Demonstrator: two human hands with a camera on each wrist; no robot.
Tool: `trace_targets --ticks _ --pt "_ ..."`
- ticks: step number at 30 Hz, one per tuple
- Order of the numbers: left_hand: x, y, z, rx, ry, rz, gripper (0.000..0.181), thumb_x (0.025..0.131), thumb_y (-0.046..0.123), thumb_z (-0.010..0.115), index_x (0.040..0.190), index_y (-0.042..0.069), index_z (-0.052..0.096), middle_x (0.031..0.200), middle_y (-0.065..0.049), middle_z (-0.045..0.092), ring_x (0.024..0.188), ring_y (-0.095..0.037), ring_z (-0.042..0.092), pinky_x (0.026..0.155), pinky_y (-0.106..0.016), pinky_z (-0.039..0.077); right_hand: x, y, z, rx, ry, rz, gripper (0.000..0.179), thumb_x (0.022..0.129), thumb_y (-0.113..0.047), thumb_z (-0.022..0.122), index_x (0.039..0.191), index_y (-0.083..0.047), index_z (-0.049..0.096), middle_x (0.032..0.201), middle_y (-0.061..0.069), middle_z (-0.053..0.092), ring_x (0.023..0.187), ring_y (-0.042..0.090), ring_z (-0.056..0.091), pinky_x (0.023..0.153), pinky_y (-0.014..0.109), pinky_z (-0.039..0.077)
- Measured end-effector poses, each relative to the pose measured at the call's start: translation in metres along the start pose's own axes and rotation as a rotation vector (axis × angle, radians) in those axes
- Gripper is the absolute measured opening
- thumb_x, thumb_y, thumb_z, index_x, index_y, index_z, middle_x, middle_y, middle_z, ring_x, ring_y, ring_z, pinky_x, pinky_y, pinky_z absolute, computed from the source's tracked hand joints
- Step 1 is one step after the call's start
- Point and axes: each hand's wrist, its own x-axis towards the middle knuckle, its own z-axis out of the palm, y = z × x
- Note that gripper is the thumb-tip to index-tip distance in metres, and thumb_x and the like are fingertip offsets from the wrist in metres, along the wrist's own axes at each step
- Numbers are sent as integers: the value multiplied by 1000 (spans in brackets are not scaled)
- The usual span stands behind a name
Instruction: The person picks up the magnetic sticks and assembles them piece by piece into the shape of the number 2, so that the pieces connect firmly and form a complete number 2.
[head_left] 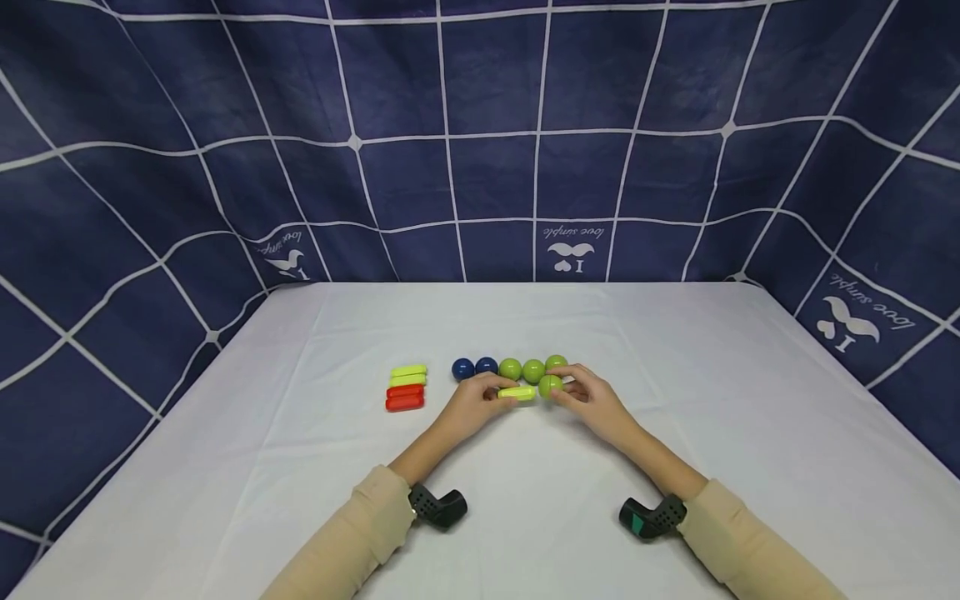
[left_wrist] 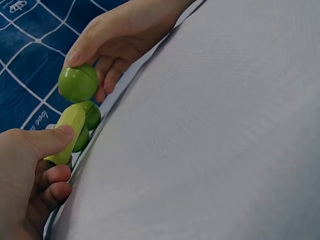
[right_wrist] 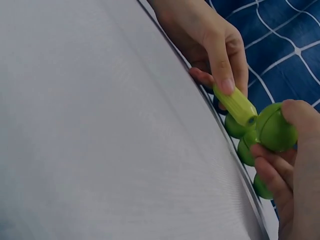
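My left hand [head_left: 477, 402] pinches a yellow-green ribbed stick [head_left: 517, 393] between thumb and fingers. Opposite it, my right hand [head_left: 597, 402] grips a glossy green ball [head_left: 551, 386], which has a thin seam line around it in the left wrist view. The far end of the stick [right_wrist: 241, 110] has a small dark hole and points at the ball [right_wrist: 275, 128]. Stick and ball are very close together; whether they touch I cannot tell. Just behind the hands lie three more green balls [head_left: 533, 371] in a row on the table.
Two dark blue balls [head_left: 475, 367] continue the row to the left. Farther left lie two yellow-green sticks [head_left: 408, 375] and two red sticks [head_left: 405, 397], side by side. A white cloth covers the table [head_left: 525, 517]; a navy checked curtain [head_left: 487, 175] hangs behind.
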Motion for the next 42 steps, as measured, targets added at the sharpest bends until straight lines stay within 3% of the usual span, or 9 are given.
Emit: trace_targets --ticks 4,11,18,24,30,35,39,42 --pt "0 0 0 6 -14 -3 27 78 21 70 101 7 69 86 -4 61 70 -8 47 61 -18 40 -2 -1 1 -11 -47 -3 36 88 -18 58 122 -5 53 121 16 55 100 27 59 83 28 49" --pt "1 -2 0 15 -64 11 23 78 19 70 99 9 69 80 -3 57 69 -9 45 60 -18 38 -7 -30 -5 -45 -113 10 33 88 -9 56 119 3 54 109 19 60 98 28 58 84 27 48" --pt "0 -2 -1 37 -71 31 24 79 18 69 101 9 69 79 -1 55 70 -9 44 61 -18 37 1 4 -1 -98 -141 6 40 84 -22 64 121 -8 54 107 9 60 97 18 57 86 31 46" --pt "0 1 -5 67 -103 39 25 80 20 68 103 9 68 79 0 54 69 -9 44 59 -19 37 2 4 0 -102 -132 -8 40 84 -23 64 120 -8 55 105 8 62 96 19 58 84 30 47" --pt "-1 2 -12 64 -114 2 28 83 25 65 106 11 66 86 -1 58 73 -10 47 62 -20 40 4 2 1 -119 -131 -2 39 84 -23 64 119 -9 56 106 7 62 98 19 58 87 34 46" --pt "-1 3 -22 73 -58 -6 20 84 27 63 98 13 68 87 1 61 73 -9 49 62 -19 42 4 1 1 -126 -133 7 39 84 -24 64 119 -9 56 106 7 62 98 19 58 88 35 46" --pt "2 2 -32 164 93 19 15 84 27 64 89 13 66 79 2 57 67 -9 46 57 -19 38 4 1 2 -132 -127 7 39 83 -24 65 118 -9 56 106 6 62 98 18 57 88 34 46" --pt "3 0 -40 260 194 13 19 84 27 65 93 11 62 87 -2 56 69 -13 47 61 -24 41 4 1 2 -131 -126 6 39 83 -24 65 118 -9 56 106 6 62 98 18 57 88 34 46"
